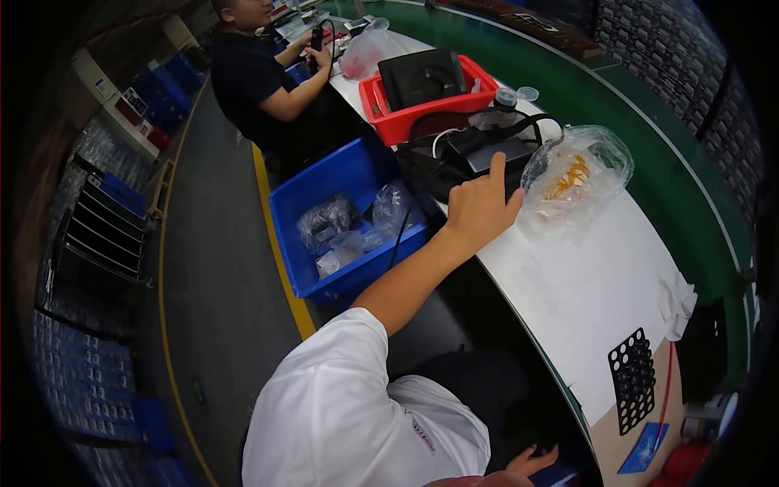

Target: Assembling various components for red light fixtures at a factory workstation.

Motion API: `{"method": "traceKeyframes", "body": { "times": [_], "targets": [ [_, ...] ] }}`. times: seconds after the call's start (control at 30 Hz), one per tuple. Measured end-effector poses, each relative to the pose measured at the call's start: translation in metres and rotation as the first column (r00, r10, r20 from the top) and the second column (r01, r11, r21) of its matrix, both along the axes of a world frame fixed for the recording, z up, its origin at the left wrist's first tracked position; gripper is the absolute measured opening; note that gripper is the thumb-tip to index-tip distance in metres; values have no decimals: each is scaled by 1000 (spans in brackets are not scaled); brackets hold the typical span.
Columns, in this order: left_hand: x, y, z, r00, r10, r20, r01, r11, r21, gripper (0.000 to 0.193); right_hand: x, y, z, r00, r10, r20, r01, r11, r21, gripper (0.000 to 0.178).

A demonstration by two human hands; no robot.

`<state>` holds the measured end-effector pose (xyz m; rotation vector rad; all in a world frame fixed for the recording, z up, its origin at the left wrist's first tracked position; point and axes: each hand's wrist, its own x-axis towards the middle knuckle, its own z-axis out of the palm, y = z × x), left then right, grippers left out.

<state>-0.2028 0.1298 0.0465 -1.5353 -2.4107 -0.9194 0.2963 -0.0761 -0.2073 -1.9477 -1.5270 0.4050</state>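
Note:
My left hand (480, 207) reaches over the table's near edge, index finger stretched out and thumb apart. Its fingertip overlaps a dark box-shaped item (485, 156) in a black mesh basket (434, 150); whether they touch I cannot tell. Just right of the thumb sits a clear plastic bag (604, 154) with yellow pieces (570, 177) inside. Low in the view, my right hand (533, 463) is beside my lap, its visible fingers apart and nothing seen in it.
A blue bin (284, 231) with bagged parts stands left of the white table (560, 300). Behind the basket is a red crate (393, 126) holding a black panel (422, 77). A black perforated strip (631, 381) lies at the near right. A co-worker (251, 81) sits farther up, holding a dark tool.

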Motion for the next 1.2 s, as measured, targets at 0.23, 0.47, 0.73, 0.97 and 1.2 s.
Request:
{"method": "traceKeyframes", "body": {
  "times": [0.23, 0.47, 0.73, 0.97, 1.2],
  "targets": [
    [-5, 3, 3, 998, 36, -47, -43, 988, -147, 71, -1, -1, 1, 999, 29, 28, -29, 1000, 12, 59],
    [-13, 16, 9, 982, 128, -141, -142, 985, -99, 30, -13, -7, 20, 1000, -13, 10, 13, 999, 47, 60],
    [-35, 18, 25, 970, 174, -173, -225, 912, -342, 43, -24, -3, 25, 999, -36, 5, 35, 995, 94, 61],
    [-42, 20, 17, 982, 152, -111, -180, 929, -324, 41, -16, -7, 23, 1000, -8, 27, 6, 999, 47, 61],
    [-34, 21, 6, 914, 118, -387, -155, 986, -66, 47, -23, 2, 26, 999, 25, 30, -26, 1000, 13, 60]
  ]
}}
